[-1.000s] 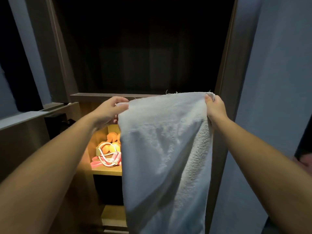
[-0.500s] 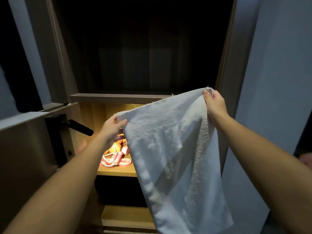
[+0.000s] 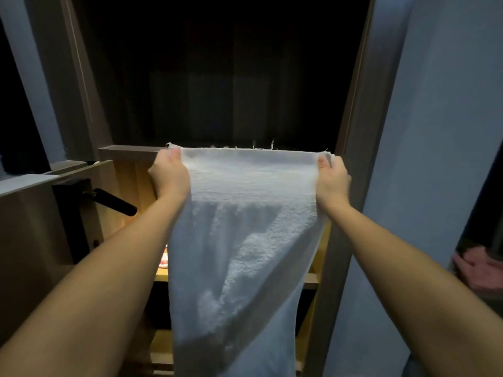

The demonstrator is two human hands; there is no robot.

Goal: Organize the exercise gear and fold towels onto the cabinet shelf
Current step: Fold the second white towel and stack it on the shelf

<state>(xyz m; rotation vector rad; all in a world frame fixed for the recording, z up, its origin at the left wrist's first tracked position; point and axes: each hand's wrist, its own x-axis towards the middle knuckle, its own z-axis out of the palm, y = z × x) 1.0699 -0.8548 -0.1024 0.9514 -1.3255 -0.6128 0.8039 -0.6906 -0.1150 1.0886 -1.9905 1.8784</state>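
Note:
A white towel [image 3: 245,240] hangs straight down in front of the open cabinet, its top edge stretched level at the height of the dark shelf edge [image 3: 128,151]. My left hand [image 3: 170,174] pinches the top left corner and my right hand [image 3: 332,180] pinches the top right corner. The towel hides most of the lit lower shelf [image 3: 160,276]; only a sliver of pink gear [image 3: 164,261] shows beside its left edge.
The upper cabinet compartment [image 3: 231,77] is dark. A black door handle [image 3: 113,201] juts out on the open door at left. A grey wall [image 3: 435,159] stands at right, with pink cloth [image 3: 479,268] low at the far right.
My left hand rose and moved apart from the right, pulling the towel's top edge taut and level. The towel now hangs flat and covers the pink rope on the lit shelf.

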